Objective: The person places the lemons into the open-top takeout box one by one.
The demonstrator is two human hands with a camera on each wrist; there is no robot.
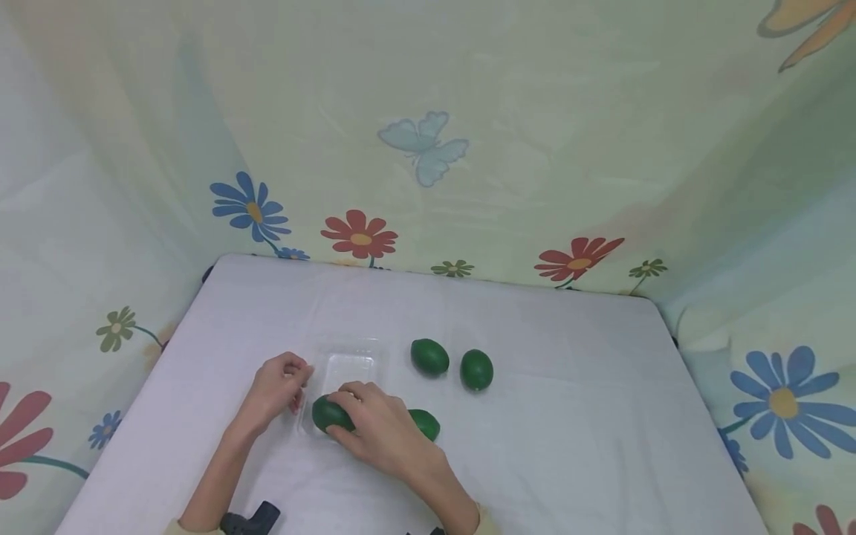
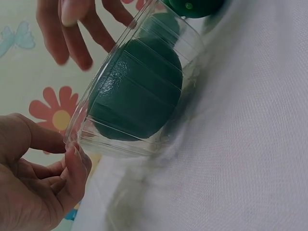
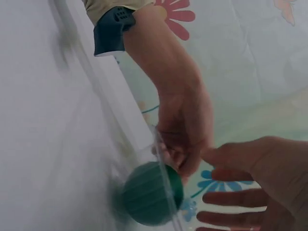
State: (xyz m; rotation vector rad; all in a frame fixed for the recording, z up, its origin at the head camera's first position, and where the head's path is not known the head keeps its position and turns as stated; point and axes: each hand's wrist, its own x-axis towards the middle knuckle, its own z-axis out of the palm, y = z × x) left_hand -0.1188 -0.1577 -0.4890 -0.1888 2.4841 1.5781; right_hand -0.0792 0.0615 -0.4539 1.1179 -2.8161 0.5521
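A clear plastic tray [image 1: 354,362] lies on the white table. My left hand [image 1: 277,386] pinches its left rim between thumb and forefinger, plain in the left wrist view where the hand [image 2: 43,178] meets the tray wall [image 2: 84,137]. A dark green oval fruit [image 1: 328,414] sits inside the tray's near end [image 2: 137,96] [image 3: 149,192]. My right hand [image 1: 377,427] hovers over that fruit with fingers [image 3: 236,197] straight and spread, holding nothing. A second green fruit [image 1: 426,423] lies on the cloth by my right hand.
Two more green fruits [image 1: 429,357] [image 1: 476,369] lie right of the tray. The white tablecloth [image 1: 568,416] is bordered by flowered fabric walls [image 1: 428,148] at the back and both sides. A black wrist strap [image 1: 250,520] shows at the near edge.
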